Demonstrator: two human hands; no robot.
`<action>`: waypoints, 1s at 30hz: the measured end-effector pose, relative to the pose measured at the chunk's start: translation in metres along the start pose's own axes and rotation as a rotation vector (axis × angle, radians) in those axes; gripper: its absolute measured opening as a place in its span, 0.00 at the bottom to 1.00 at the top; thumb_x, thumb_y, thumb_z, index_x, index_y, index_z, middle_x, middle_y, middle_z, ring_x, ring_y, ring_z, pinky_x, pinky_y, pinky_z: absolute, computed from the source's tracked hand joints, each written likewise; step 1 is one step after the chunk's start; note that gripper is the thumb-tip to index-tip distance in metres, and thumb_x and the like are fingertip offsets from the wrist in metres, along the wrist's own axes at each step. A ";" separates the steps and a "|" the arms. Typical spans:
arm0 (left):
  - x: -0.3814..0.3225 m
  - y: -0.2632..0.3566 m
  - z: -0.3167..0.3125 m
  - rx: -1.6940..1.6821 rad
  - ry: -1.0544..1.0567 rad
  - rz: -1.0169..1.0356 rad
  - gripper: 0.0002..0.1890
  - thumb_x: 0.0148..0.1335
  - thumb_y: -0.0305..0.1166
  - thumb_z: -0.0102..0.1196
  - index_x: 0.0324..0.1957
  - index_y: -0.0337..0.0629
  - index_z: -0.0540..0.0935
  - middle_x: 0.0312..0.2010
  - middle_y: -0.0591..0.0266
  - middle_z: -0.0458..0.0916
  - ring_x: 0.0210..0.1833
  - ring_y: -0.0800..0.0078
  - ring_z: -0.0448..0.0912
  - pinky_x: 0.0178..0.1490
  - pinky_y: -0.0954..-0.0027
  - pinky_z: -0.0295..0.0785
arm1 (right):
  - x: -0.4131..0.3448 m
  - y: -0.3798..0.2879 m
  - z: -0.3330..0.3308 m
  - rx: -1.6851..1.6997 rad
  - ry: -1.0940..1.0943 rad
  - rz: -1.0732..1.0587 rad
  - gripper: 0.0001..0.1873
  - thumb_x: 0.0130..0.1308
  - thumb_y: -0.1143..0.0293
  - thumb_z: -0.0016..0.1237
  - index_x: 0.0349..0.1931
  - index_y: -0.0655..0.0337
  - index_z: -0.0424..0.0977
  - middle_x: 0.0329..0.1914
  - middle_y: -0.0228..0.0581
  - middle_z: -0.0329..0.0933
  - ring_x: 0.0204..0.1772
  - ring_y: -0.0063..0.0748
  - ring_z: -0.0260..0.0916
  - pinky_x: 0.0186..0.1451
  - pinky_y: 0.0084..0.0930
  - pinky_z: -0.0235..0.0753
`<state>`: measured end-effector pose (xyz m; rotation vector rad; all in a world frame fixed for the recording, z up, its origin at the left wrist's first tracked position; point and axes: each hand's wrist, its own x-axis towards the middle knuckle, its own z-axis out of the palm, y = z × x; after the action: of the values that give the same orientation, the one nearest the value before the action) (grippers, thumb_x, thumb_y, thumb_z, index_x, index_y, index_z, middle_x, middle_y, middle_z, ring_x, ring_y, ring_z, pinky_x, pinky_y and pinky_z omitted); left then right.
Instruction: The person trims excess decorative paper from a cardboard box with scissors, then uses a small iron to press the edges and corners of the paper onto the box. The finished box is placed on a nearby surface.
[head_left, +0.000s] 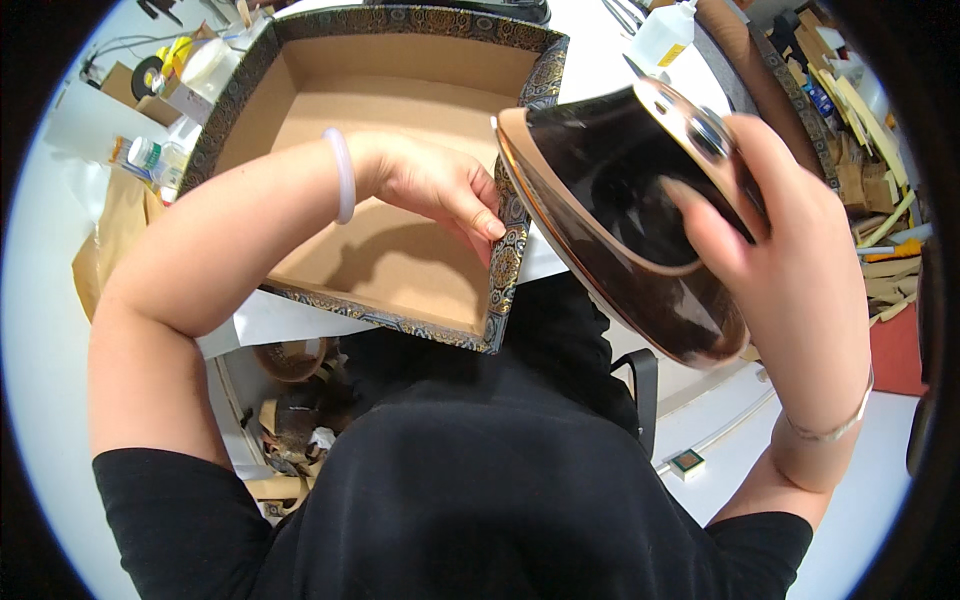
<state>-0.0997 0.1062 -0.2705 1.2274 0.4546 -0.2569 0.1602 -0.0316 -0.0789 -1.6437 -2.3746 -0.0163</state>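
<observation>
My left hand (450, 187) reaches across an open cardboard box (412, 97) and grips its right wall, with the thumb at the rim. Dark patterned brocade-like covering with gold and blue motifs wraps the box's outside and rim; the inside is plain brown. In my right hand (787, 217) is a glossy dark brown clothes iron (622, 187), held by its handle and tilted on its side just right of the box. The iron's soleplate edge faces the box wall. Its lower end is slightly blurred. The fingers of my left hand are partly hidden.
A white squeeze bottle (664, 37) stands on the white table (592, 52) behind the iron. To the left are a capped clear bottle (154, 157) and a roll of black tape (148, 77). Card scraps (862, 180) pile up at right; a chair armrest (641, 390) is beside my lap.
</observation>
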 end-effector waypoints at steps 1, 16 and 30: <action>0.001 -0.002 0.000 -0.009 -0.010 0.002 0.22 0.69 0.41 0.65 0.50 0.28 0.84 0.48 0.54 0.87 0.56 0.69 0.84 0.68 0.67 0.73 | -0.005 -0.004 -0.005 -0.036 -0.017 -0.001 0.20 0.64 0.73 0.60 0.55 0.65 0.73 0.38 0.52 0.80 0.38 0.47 0.80 0.45 0.32 0.80; 0.006 -0.014 -0.001 -0.185 0.015 0.006 0.20 0.68 0.34 0.66 0.55 0.29 0.83 0.51 0.51 0.86 0.57 0.63 0.84 0.69 0.63 0.75 | 0.018 -0.003 0.003 0.015 0.054 -0.095 0.18 0.67 0.70 0.61 0.53 0.66 0.74 0.34 0.42 0.79 0.34 0.31 0.75 0.40 0.24 0.75; -0.037 0.025 0.009 0.054 0.000 -0.206 0.25 0.68 0.36 0.67 0.63 0.39 0.79 0.58 0.61 0.85 0.58 0.75 0.83 0.67 0.68 0.74 | -0.077 0.038 -0.026 0.410 0.241 0.212 0.22 0.69 0.78 0.54 0.62 0.67 0.70 0.46 0.34 0.76 0.45 0.21 0.73 0.48 0.16 0.73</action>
<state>-0.1196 0.1036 -0.2300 1.2338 0.5778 -0.4468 0.2258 -0.0924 -0.0756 -1.5784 -1.8664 0.2766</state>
